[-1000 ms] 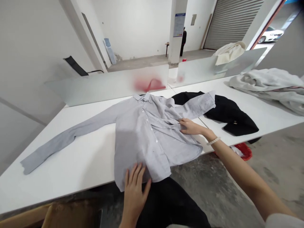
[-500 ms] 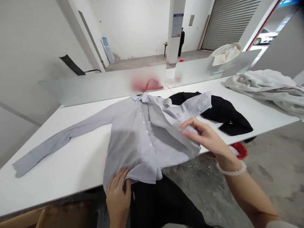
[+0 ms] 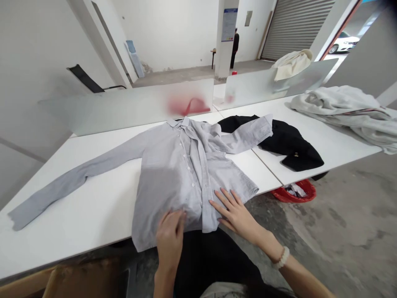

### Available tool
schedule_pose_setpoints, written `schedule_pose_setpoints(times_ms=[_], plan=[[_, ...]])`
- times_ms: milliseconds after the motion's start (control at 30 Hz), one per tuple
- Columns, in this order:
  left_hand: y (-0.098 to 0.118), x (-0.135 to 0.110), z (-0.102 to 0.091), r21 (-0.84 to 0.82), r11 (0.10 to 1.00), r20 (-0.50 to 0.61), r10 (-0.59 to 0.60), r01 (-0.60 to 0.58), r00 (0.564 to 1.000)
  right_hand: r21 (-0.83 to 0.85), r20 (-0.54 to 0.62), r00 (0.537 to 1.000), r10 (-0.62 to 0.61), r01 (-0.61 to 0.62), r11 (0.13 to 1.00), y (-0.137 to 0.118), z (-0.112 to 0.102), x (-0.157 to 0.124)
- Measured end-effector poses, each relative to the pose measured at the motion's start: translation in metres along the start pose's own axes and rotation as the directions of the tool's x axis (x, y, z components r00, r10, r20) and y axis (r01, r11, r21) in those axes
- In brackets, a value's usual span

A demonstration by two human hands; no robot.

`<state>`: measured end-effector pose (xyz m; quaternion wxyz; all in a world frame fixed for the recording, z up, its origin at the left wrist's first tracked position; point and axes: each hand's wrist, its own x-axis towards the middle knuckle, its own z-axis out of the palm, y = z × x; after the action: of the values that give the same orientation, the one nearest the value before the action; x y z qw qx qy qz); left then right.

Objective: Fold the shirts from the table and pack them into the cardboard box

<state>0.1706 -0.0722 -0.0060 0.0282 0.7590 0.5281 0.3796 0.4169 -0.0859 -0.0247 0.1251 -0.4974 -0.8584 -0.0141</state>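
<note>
A light grey button-up shirt (image 3: 164, 174) lies front up on the white table (image 3: 111, 198), its collar at the far side and its hem hanging over the near edge. One sleeve stretches out to the left; the other is bent to the right. My left hand (image 3: 170, 234) is at the hem with its fingers curled and closed on the cloth, slightly blurred. Flat on the lower right front panel, beside the button placket, rests my right hand (image 3: 237, 213), fingers spread. A black garment (image 3: 288, 142) lies partly under the right sleeve.
Frosted dividers (image 3: 130, 105) run along the table's back. A pale cloth pile (image 3: 344, 107) lies at the far right, and cream fabric (image 3: 293, 64) drapes over a divider. Below the table edge stands a red-lined bin (image 3: 310, 192). Far back, a person (image 3: 235, 47) stands by a pillar.
My right hand has come down and left from the lifted front panel onto the shirt. That panel now lies toward the middle. My left hand has moved right along the hem.
</note>
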Motion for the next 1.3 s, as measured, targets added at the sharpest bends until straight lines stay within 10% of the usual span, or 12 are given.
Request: schedule_pose_setpoints(times_ms=[133,300,400,500,667,800,967,1133,1300], plan=[[0.001,0.01,-0.029,-0.215,0.873,-0.029,-0.455,0.438,0.89,0.081,-0.079,0.997,0.011,-0.005,0.997,-0.001,-0.007,0.004],[-0.006,0.008,-0.06,-0.41,0.774,0.245,-0.416,0.482,0.876,0.139,-0.311,0.921,0.236,-0.202,0.97,0.044,-0.013,0.002],[-0.031,-0.005,-0.072,-0.174,0.688,0.038,-0.71,0.705,0.703,0.128,-0.371,0.795,0.48,-0.469,0.874,0.083,-0.013,-0.005],[-0.068,-0.025,-0.074,0.071,0.544,-0.064,-0.834,0.836,0.548,0.149,-0.262,0.778,0.571,-0.552,0.821,0.101,-0.016,-0.003],[-0.103,-0.053,-0.054,-0.375,0.413,-0.027,-0.9,0.83,0.436,0.469,-0.099,0.803,0.588,-0.484,0.739,0.082,-0.034,0.018],[-0.092,-0.057,-0.05,-0.599,0.228,0.124,-0.921,0.767,0.37,0.632,-0.074,0.699,0.711,-0.518,0.576,0.071,-0.057,0.013],[-0.1,-0.062,-0.066,-0.71,0.185,0.025,-0.958,0.679,0.287,0.583,-0.075,0.56,0.825,-0.646,0.492,0.088,-0.076,-0.03],[-0.107,-0.064,-0.081,-0.461,0.335,-0.016,-0.929,0.822,0.37,0.302,-0.161,0.607,0.778,-0.721,0.624,0.095,-0.058,-0.056],[-0.066,-0.05,-0.076,0.121,0.727,-0.199,-0.65,0.676,0.734,0.311,-0.232,0.819,0.524,-0.448,0.838,0.043,-0.043,-0.031]])
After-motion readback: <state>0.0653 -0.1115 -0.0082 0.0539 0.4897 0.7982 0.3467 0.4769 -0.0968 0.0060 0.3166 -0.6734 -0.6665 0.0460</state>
